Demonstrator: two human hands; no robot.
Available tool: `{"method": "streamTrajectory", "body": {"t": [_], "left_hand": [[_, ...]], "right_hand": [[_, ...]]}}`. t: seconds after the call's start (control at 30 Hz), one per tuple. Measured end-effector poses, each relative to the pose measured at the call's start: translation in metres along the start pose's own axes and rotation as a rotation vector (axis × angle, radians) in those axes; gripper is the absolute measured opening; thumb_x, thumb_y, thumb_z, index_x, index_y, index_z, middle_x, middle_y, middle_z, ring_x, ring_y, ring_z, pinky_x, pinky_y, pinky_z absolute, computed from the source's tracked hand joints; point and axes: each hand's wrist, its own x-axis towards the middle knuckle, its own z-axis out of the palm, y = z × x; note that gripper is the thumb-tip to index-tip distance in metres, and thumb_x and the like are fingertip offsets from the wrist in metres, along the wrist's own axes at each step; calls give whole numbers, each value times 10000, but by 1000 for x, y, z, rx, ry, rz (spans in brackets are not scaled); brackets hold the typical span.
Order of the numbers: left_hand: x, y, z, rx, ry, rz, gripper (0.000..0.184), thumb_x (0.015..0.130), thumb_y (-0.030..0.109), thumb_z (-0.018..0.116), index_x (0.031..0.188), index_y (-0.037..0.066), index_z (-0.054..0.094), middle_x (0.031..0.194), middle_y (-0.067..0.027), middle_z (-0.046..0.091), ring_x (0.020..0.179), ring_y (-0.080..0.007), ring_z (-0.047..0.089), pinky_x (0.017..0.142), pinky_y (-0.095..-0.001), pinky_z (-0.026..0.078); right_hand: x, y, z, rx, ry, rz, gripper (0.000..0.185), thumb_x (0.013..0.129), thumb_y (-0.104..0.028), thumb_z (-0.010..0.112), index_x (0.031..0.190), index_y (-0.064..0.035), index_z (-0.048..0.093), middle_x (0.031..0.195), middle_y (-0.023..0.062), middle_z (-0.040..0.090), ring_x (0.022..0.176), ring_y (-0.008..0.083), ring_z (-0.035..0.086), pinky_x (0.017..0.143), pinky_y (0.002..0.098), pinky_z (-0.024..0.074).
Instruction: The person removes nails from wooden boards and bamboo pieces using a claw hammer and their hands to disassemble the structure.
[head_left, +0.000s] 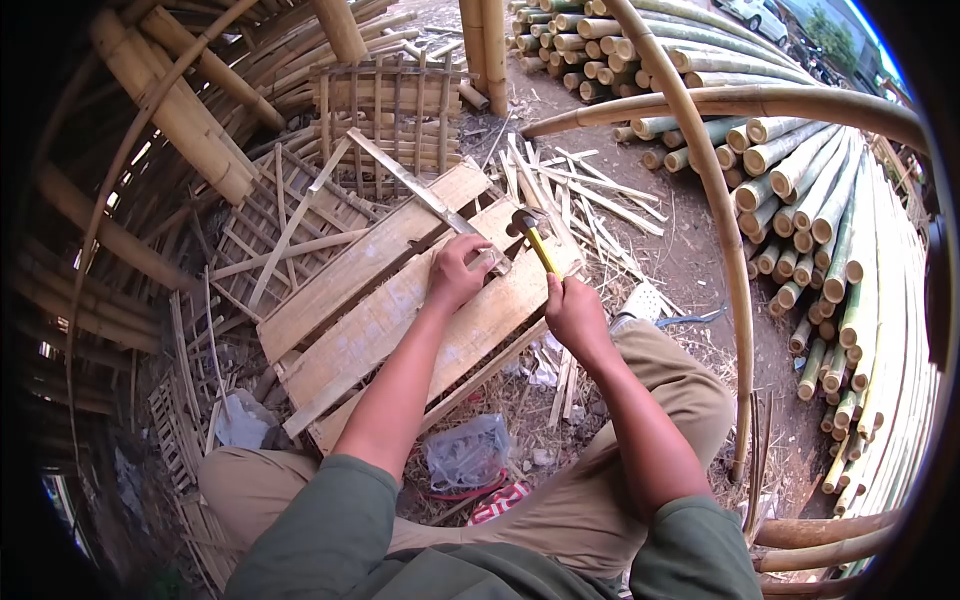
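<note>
A low wooden slatted bench (375, 325) stands in front of me. My left hand (462, 272) is closed on the near end of a thin bamboo strip (405, 180), which slants up and away to the left over the planks. My right hand (577, 312) grips the yellow handle of a hammer (540, 245). The hammer's dark head is raised near the bench's right edge, just right of my left hand. What my left fingertips pinch besides the strip is too small to make out.
Loose bamboo strips (610, 190) lie beyond the bench. Woven bamboo frames (385, 110) are at the back and left. A curved pole (715, 190) stands at right, before stacked bamboo poles (800, 200). A plastic bag (467, 452) lies between my legs.
</note>
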Motion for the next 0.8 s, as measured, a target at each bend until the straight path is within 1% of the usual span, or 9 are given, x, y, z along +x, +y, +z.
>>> {"method": "streamTrajectory", "body": {"t": [0.07, 0.17, 0.23, 0.27, 0.33, 0.57, 0.67, 0.73, 0.8], "left_hand": [[2, -4, 0, 22, -23, 29, 251, 767, 45, 770, 1013, 35, 721, 1100, -104, 668, 1031, -233, 664, 868, -330, 556], [-1, 2, -3, 48, -77, 9, 312, 769, 77, 776, 1073, 50, 717, 1156, -107, 656, 1104, -250, 628, 955, -349, 511], [-2, 6, -3, 275, -69, 140, 395, 813, 140, 744, 1197, 77, 681, 1272, -99, 632, 1263, -282, 535, 1074, -414, 404], [-2, 5, -2, 276, -67, 142, 395, 813, 140, 744, 1197, 77, 681, 1272, -99, 632, 1263, -282, 535, 1074, -414, 404], [-1, -7, 3, 408, -158, 159, 443, 868, 202, 689, 1294, 94, 630, 1391, -75, 576, 1391, -303, 414, 1138, -469, 293], [4, -18, 2, 351, -237, 131, 423, 907, 204, 635, 1314, 93, 611, 1428, -64, 547, 1430, -302, 372, 1157, -480, 257], [7, -10, -7, 360, -296, 137, 442, 918, 244, 607, 1337, 107, 594, 1421, -55, 547, 1420, -266, 383, 1161, -462, 247], [7, 0, -13, 511, -338, 167, 430, 927, 262, 599, 1332, 118, 600, 1405, -49, 558, 1402, -255, 407, 1141, -440, 271], [6, -5, -12, 526, -293, 212, 454, 917, 310, 618, 1328, 118, 603, 1399, -45, 561, 1395, -251, 414, 1132, -436, 278]], "right_hand": [[1, 0, 3, -12, 5, -13, 464, 1005, -328, 498, 791, 63, 627, 757, 324, 623, 747, 503, 619, 708, 557, 484], [2, -2, 5, -24, 3, -25, 474, 1002, -327, 504, 772, 67, 632, 762, 323, 626, 751, 497, 623, 715, 552, 488], [1, -2, 5, -23, -5, -24, 479, 999, -329, 508, 765, 69, 635, 764, 323, 628, 753, 494, 625, 718, 550, 491], [0, -3, 5, -21, -15, -23, 480, 996, -332, 513, 768, 71, 638, 762, 323, 628, 753, 496, 625, 719, 548, 493], [-1, -2, 6, -19, -26, -23, 480, 994, -334, 518, 771, 73, 640, 761, 324, 628, 753, 497, 625, 719, 547, 494], [2, -2, 13, -8, -30, -1, 485, 991, -333, 521, 773, 82, 643, 756, 337, 624, 749, 511, 624, 710, 553, 492], [5, -3, 17, 19, -31, 31, 490, 991, -331, 522, 773, 90, 644, 755, 343, 623, 753, 514, 626, 710, 554, 494], [7, -3, 20, 30, -24, 38, 491, 991, -328, 521, 774, 94, 646, 755, 344, 624, 755, 514, 629, 711, 552, 496], [10, -4, 22, 54, -67, 112, 482, 954, -359, 592, 799, 93, 652, 753, 323, 639, 760, 493, 646, 711, 531, 507]]}}
